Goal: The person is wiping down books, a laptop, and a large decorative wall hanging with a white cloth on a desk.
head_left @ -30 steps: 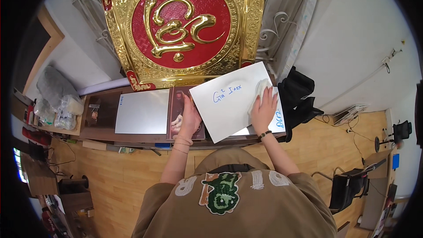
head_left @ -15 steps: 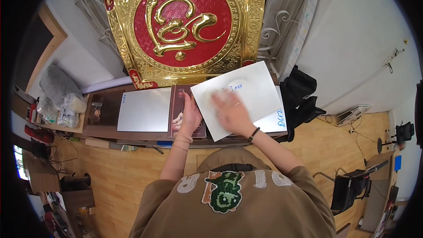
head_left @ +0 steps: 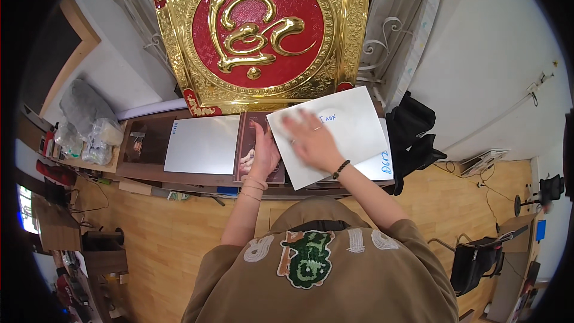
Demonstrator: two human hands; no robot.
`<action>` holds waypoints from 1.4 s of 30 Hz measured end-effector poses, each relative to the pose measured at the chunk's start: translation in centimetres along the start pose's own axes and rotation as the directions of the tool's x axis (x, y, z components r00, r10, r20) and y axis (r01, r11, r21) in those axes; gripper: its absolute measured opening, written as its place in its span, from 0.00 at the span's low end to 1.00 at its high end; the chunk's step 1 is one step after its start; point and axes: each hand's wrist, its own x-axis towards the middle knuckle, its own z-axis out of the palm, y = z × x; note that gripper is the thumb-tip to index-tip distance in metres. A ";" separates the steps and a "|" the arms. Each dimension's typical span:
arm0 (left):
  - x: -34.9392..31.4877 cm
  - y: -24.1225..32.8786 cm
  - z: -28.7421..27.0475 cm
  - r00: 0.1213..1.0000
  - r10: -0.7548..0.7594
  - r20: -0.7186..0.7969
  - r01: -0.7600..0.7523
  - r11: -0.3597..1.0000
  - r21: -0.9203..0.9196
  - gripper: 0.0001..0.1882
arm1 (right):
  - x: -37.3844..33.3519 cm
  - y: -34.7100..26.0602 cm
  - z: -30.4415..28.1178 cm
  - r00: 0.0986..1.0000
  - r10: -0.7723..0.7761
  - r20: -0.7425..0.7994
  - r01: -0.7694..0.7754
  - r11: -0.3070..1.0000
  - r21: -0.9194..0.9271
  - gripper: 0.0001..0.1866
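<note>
A white rectangular sheet (head_left: 353, 137) with blue handwriting lies askew in front of me, its left corner raised. My left hand (head_left: 265, 154) is at its left edge, palm up and thumb apart, holding the sheet from below; its fingertips are hidden under the sheet. Flat on top of the sheet rests my right hand (head_left: 312, 142), fingers stretched out and slightly blurred. Under the sheet's right side another white sheet (head_left: 379, 168) with blue writing shows. Beside my left hand lies a dark brown printed panel (head_left: 246, 143), and left of that a silvery-white plate (head_left: 202, 146).
A large gold-framed red relief plaque (head_left: 263, 30) leans behind the brown cabinet top (head_left: 152, 167). Black fabric (head_left: 412, 137) hangs at its right end. Plastic-wrapped bundles (head_left: 95, 143) sit at the left. A black chair (head_left: 478, 263) stands at lower right on the wood floor.
My right hand has slid left and upward across the white sheet. The left hand keeps its hold at the edge. The whole view has shifted slightly.
</note>
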 end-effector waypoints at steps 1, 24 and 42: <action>-0.1 0.2 0.0 1.000 -0.025 0.009 0.025 0.999 -0.020 0.50 | -0.2 1.1 -0.2 0.984 0.176 -0.040 -0.178 0.981 -0.073 0.28; -5.2 1.2 12.3 0.757 -0.117 0.643 -0.097 0.953 0.288 0.40 | -4.4 -6.9 -13.5 0.843 0.512 -0.162 -0.490 0.857 0.162 0.62; -5.0 -0.2 21.5 0.287 -0.018 0.958 -0.738 0.633 0.233 0.49 | -10.7 -9.7 -23.9 0.236 0.648 -0.724 -0.532 0.710 0.462 0.24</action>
